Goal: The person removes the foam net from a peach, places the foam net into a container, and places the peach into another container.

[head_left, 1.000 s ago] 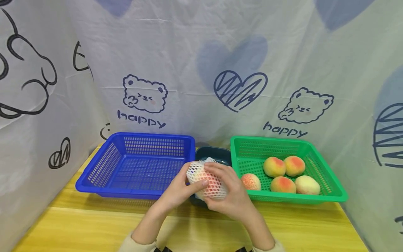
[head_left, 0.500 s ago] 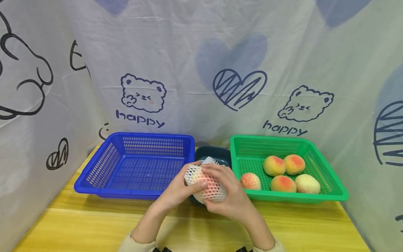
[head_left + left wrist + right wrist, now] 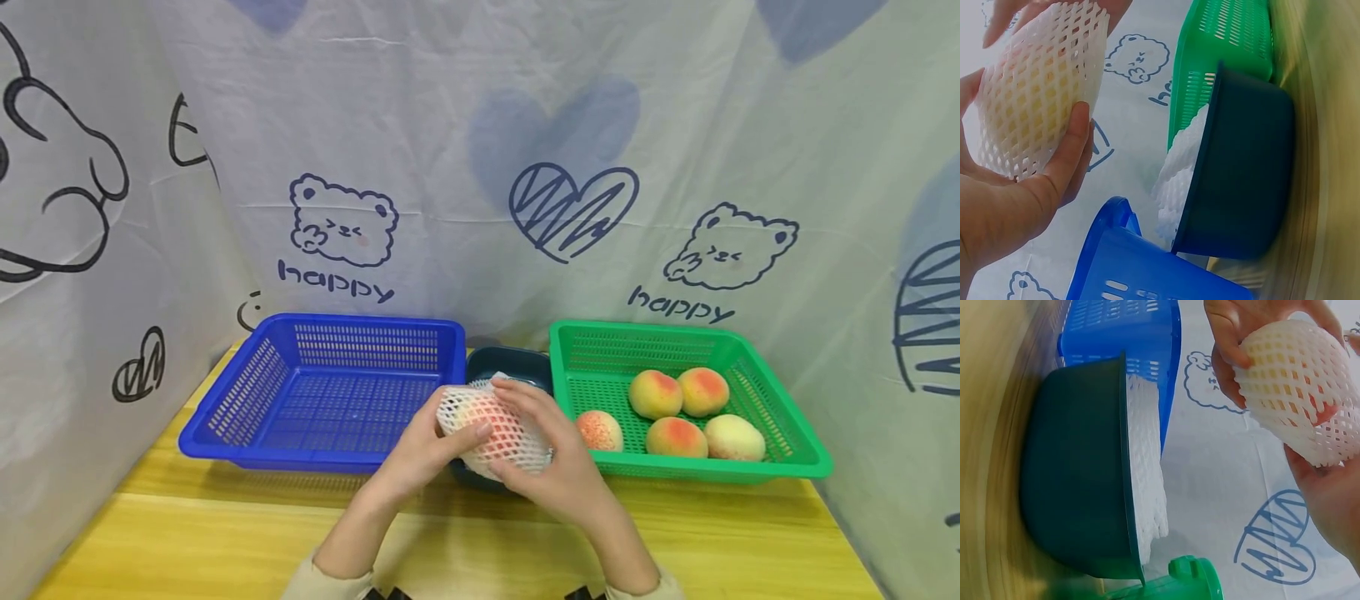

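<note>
A peach (image 3: 491, 429) in a white foam net sleeve is held up between both hands at the middle of the head view. My left hand (image 3: 420, 446) grips its left side, thumb across the front of the net. On the other side my right hand (image 3: 558, 454) holds it, with fingers over the top and thumb low at the sleeve's end. In the left wrist view, yellow skin of the peach (image 3: 1038, 100) shows through the mesh. Behind and below the hands stands a dark teal tub (image 3: 1075, 469) with white foam nets (image 3: 1146, 469) in it.
On the left of the wooden table (image 3: 247, 542) sits a blue plastic basket (image 3: 322, 458) with nothing in it. A green basket (image 3: 720, 472) on the right holds several bare peaches (image 3: 676, 437). A printed white cloth (image 3: 450, 125) hangs behind.
My right hand's fingers have spread and slid toward the right end of the sleeve, where more of the net now shows. The left hand keeps its grip; the baskets stay put.
</note>
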### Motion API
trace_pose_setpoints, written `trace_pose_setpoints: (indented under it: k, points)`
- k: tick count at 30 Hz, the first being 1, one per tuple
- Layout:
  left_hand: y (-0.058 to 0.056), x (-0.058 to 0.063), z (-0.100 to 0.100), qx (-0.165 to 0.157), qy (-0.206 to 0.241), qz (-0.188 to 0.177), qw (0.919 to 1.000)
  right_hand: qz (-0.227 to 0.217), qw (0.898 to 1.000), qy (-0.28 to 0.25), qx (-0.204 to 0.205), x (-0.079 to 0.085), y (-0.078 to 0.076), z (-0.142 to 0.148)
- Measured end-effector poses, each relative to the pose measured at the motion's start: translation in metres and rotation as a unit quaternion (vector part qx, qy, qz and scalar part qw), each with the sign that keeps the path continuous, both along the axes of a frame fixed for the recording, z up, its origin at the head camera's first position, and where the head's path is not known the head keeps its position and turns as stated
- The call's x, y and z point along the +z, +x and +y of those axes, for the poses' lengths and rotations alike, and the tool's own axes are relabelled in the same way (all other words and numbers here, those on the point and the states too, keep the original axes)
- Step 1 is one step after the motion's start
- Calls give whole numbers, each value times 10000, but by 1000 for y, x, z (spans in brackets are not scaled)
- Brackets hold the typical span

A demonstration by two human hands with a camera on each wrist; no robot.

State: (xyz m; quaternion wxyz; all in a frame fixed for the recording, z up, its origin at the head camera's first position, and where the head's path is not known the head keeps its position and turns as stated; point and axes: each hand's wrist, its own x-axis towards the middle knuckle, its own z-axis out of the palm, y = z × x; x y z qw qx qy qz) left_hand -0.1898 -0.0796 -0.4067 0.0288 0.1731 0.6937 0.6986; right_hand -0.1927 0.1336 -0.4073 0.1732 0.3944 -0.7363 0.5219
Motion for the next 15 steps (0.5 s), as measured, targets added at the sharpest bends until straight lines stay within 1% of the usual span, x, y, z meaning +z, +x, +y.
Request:
trace_pose_setpoints:
  k: [2,4,7,9,11,15]
  points:
    - [1,1,-1,100,70,30,9999,-6,9991,-412,-98,0,0,-1]
    - [1,3,-1,245,145,74,9996,46,9958,-879,-234,0,-1,-1]
    - [1,5,-2,453,371,139,9982,130,9863,-1596,-408,0,-2,-1]
    - [2,7,-2,614,547,154,9965,81,9798,-1927,-536,1,-3,-1]
    - [3,8,-3,723,794,141,9941,-68,9752,-2119,-637,1,-2,-1]
    - [4,9,-4,957,1126,41,9890,-664,9713,-2173,-700,2,1,-2]
